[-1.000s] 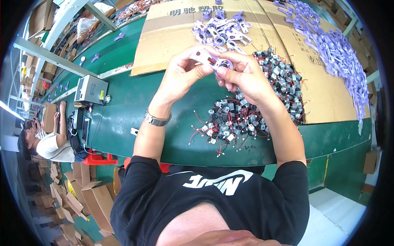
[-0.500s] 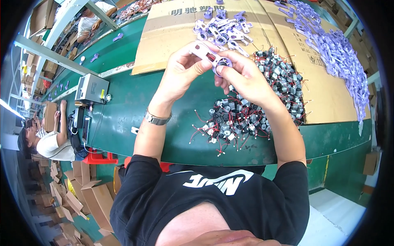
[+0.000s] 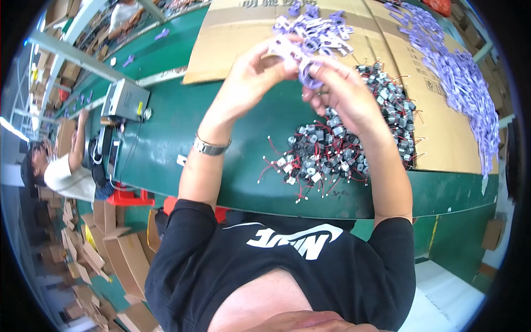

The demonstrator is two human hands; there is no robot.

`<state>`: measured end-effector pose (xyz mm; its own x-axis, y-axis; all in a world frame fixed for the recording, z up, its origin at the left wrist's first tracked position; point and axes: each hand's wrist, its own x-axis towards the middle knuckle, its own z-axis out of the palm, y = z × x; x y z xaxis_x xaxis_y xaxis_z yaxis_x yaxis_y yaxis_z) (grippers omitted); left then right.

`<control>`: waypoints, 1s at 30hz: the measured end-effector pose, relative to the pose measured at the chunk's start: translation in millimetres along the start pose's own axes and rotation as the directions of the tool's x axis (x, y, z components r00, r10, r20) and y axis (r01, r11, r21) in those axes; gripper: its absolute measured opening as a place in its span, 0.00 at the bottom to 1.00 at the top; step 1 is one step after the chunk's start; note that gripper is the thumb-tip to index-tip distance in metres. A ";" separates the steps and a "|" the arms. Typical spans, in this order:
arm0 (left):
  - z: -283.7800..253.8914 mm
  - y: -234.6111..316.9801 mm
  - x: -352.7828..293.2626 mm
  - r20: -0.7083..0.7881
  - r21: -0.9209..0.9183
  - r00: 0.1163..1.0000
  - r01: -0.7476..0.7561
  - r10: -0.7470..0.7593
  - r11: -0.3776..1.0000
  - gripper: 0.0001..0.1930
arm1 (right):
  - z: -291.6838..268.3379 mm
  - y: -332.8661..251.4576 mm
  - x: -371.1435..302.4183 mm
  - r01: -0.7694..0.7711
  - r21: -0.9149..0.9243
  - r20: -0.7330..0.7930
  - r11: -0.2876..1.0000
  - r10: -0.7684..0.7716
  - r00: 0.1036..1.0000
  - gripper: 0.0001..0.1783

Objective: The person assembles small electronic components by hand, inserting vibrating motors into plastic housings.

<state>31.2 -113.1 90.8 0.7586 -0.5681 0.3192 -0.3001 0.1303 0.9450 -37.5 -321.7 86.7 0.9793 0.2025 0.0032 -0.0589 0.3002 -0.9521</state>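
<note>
A lilac plastic housing [image 3: 289,51], long-bodied with a ring at one end, is held up between my hands over the far part of the bench. My left hand [image 3: 249,80] pinches its long body. At the ring end, my right hand [image 3: 347,91] grips with thumb and fingers, its lower fingers curled beneath. Slight blur hides what sits inside the housing. Below and right of my hands lies a heap of small motors [image 3: 326,155] with red wires. Beyond the held piece, more lilac housings [image 3: 315,32] are piled on flattened cardboard [image 3: 227,41].
A long heap of lilac parts [image 3: 462,77] covers the cardboard's right side. On the green bench [image 3: 171,127], a grey metal box [image 3: 126,100] stands at left, and a small white piece [image 3: 181,160] lies near my left forearm. A co-worker [image 3: 69,174] sits far left, near open cartons [image 3: 124,252].
My hands have moved slightly farther out with the housing, and it has turned so that its ring faces another way. The whole view has shifted a little.
</note>
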 end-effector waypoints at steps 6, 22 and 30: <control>-73.2 41.5 -46.1 -0.001 0.791 0.966 0.158 -0.257 0.591 0.23 | -27.9 2.4 47.8 0.019 -0.173 -0.241 0.985 -0.061 0.969 0.18; -133.1 -5.6 -192.0 -0.097 0.910 0.913 0.242 -0.395 0.337 0.17 | -11.9 82.2 7.8 0.000 -0.968 0.061 -0.249 -0.239 0.969 0.07; -89.0 -13.2 -91.4 0.013 0.789 0.994 0.059 -0.112 0.612 0.18 | -41.5 65.8 26.9 0.099 -0.608 -0.094 0.788 -0.195 0.976 0.15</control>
<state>17.3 9.4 55.5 0.7798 -0.5895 0.2108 -0.5954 -0.5942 0.5408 -7.0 -335.1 11.4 0.9857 0.0514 0.1603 0.1684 -0.3100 -0.9357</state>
